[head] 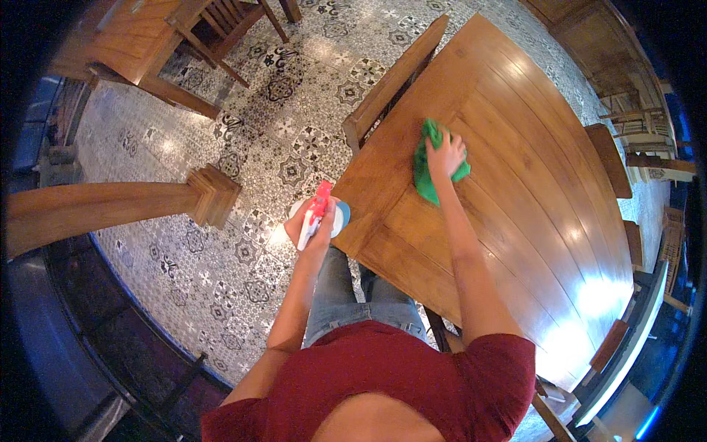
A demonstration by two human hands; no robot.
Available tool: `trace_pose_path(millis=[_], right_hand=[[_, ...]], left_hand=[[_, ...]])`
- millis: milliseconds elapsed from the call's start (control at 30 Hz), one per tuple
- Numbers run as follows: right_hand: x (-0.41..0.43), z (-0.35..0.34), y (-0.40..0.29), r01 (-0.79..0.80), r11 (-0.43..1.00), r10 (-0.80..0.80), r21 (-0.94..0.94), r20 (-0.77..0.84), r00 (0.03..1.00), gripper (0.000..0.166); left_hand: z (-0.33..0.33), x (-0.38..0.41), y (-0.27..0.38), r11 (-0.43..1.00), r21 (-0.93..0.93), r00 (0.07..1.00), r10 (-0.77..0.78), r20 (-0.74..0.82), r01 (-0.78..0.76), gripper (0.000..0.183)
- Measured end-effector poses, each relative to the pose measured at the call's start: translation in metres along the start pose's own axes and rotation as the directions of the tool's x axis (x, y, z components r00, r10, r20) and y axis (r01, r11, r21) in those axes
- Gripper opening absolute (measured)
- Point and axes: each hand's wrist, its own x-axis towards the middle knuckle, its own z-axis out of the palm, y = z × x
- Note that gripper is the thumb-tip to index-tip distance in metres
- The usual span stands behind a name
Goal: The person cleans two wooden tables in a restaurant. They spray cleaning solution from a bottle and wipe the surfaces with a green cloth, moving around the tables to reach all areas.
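Note:
My left hand point(309, 232) is wrapped around the neck of a spray bottle point(322, 201) with a red and white trigger head, held beside the table's near left corner. The bottle's pale body with a blue part shows behind my fingers. On the wooden table point(530, 166) my right hand point(447, 157) presses a green cloth point(428, 185) flat near the left side of the top. The cloth is bunched under my fingers and spreads out around them.
A wooden bench or chair back point(395, 83) runs along the table's left edge. A thick wooden post point(110, 210) stands at left. Another wooden table point(121, 44) and a slatted chair point(221, 27) are at upper left. Patterned tiles point(293, 166) cover the floor.

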Motion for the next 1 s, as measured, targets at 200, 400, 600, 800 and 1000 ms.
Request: trace_pose_path(millis=[200,400,600,800,1000], right_hand=[[-0.042,0.013,-0.09,0.237,0.964,-0.248,0.121,0.081,0.965,0.041],[-0.07,-0.038,-0.007,0.535,0.725,-0.673,0.434,0.278,0.685,0.042],[0.032,0.014,-0.026,0.068,0.996,-0.082,0.06,0.269,0.96,0.038],[-0.035,-0.018,-0.073,0.224,0.973,-0.219,0.059,0.547,0.808,0.039],[0.033,0.003,-0.077,0.15,0.976,-0.059,-0.16,0.465,0.884,0.038]], left_hand=[[0.023,-0.003,-0.008,0.989,0.1,0.993,0.1,0.056,-0.105,0.015],[0.0,0.007,-0.045,0.925,0.143,0.926,0.321,0.198,-0.351,0.015],[0.012,0.007,-0.056,0.861,0.182,0.878,0.451,0.159,-0.475,0.019],[0.006,-0.002,-0.062,0.934,0.158,0.945,0.307,0.112,-0.322,0.024],[0.01,0.005,-0.057,0.899,0.219,0.919,0.341,0.195,-0.38,0.034]])
